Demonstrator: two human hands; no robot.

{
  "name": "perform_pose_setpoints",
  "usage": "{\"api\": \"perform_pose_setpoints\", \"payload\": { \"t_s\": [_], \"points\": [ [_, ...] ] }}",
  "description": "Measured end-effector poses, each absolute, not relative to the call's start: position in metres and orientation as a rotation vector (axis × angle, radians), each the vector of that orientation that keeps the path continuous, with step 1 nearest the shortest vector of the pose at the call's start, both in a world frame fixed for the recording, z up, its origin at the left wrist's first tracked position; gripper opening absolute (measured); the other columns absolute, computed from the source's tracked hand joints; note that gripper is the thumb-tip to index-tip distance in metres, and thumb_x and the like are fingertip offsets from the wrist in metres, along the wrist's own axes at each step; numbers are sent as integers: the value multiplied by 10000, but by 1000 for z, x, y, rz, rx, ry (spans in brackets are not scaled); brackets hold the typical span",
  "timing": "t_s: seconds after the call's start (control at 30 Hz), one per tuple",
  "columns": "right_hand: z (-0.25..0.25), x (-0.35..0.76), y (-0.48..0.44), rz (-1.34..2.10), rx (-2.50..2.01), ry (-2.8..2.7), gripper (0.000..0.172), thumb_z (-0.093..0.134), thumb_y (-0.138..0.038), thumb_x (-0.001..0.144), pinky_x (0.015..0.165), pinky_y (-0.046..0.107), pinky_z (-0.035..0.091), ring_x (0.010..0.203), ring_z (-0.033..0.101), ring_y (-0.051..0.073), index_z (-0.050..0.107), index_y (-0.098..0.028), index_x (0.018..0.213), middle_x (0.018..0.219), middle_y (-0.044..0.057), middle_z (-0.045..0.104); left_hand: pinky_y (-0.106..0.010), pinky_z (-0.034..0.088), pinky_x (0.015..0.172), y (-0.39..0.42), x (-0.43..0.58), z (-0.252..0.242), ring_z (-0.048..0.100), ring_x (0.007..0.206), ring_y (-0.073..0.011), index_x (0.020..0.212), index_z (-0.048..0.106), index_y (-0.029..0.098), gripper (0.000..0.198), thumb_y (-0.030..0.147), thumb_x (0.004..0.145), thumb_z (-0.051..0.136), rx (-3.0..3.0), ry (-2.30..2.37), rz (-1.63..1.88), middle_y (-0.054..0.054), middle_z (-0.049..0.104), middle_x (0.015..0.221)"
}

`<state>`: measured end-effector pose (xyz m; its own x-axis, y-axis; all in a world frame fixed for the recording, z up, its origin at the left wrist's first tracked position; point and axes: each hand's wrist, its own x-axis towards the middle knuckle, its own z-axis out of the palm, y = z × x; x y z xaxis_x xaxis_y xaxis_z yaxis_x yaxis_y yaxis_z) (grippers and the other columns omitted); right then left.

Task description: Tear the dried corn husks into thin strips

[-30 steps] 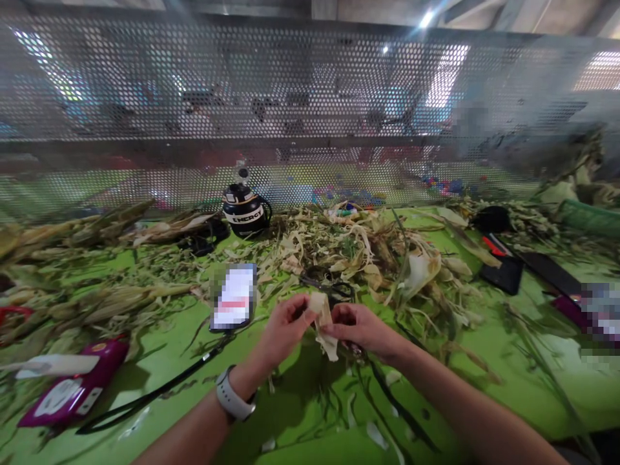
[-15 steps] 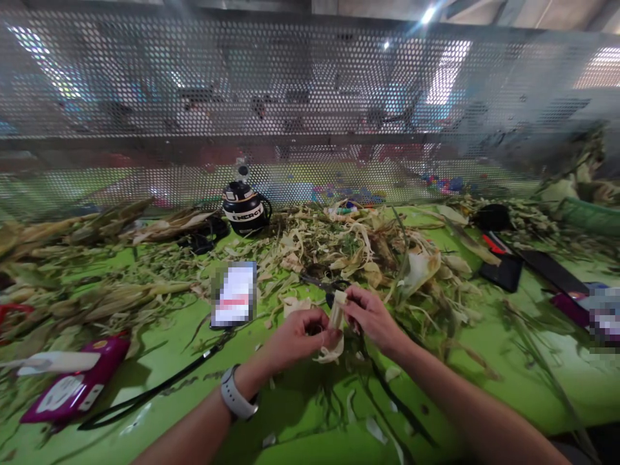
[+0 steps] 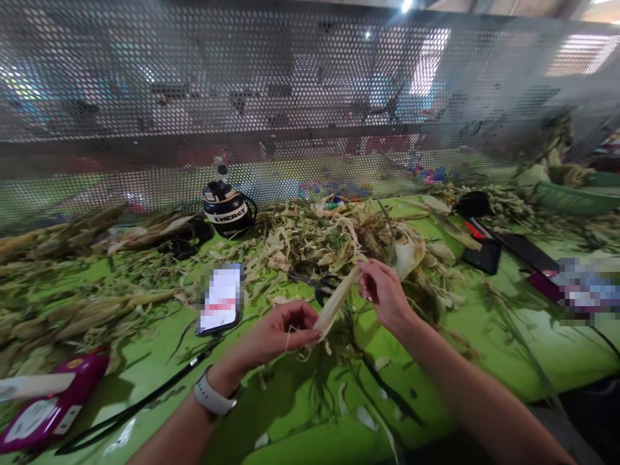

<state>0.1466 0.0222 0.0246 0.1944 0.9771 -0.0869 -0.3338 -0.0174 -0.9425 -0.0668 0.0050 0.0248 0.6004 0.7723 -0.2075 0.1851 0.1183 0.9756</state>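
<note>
A pale strip of corn husk (image 3: 336, 303) is stretched slantwise between my two hands, above the green table (image 3: 290, 403). My left hand (image 3: 285, 328) pinches its lower end between thumb and fingers, with thin fibres hanging there. At the upper end, my right hand (image 3: 382, 287) grips the husk in its fingertips. Just behind the strip lies a pair of dark-handled scissors (image 3: 314, 279), partly covered by it. A heap of dried husks and leaf scraps (image 3: 320, 236) spreads beyond my hands.
A phone (image 3: 220, 298) and a magenta device (image 3: 58, 400) lie to the left. The black bottle (image 3: 227, 210) marked ENERGY stands at the back. To the right are a black phone-like object (image 3: 482, 256) and a green basket (image 3: 578, 197). A perforated metal screen (image 3: 300, 84) rises behind.
My hands have moved apart, the right one up and right, the left one leftward. The husk, bunched before, is now drawn out long between them. The whole view has shifted slightly.
</note>
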Motion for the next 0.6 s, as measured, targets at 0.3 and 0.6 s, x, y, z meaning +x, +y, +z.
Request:
{"api": "perform_pose_setpoints", "payload": {
  "t_s": [0.3, 0.6],
  "points": [
    [21, 142, 17, 1376, -1047, -925, 252, 646, -371, 703, 338, 197, 288, 346, 405, 65, 520, -180, 599, 433, -53, 519, -193, 264, 430, 12, -70, 21, 349, 426, -78, 667, 433, 195, 51, 179, 631, 401, 1262, 1110, 666, 64, 444, 497],
    [16, 139, 23, 1252, -1132, -808, 291, 639, -421, 676, 340, 212, 289, 346, 389, 77, 500, -195, 557, 403, -49, 496, -241, 253, 472, 14, -72, 19, 307, 508, -122, 615, 419, 202, 146, 203, 718, 315, 1636, 1178, 735, 40, 333, 546]
  ]
}}
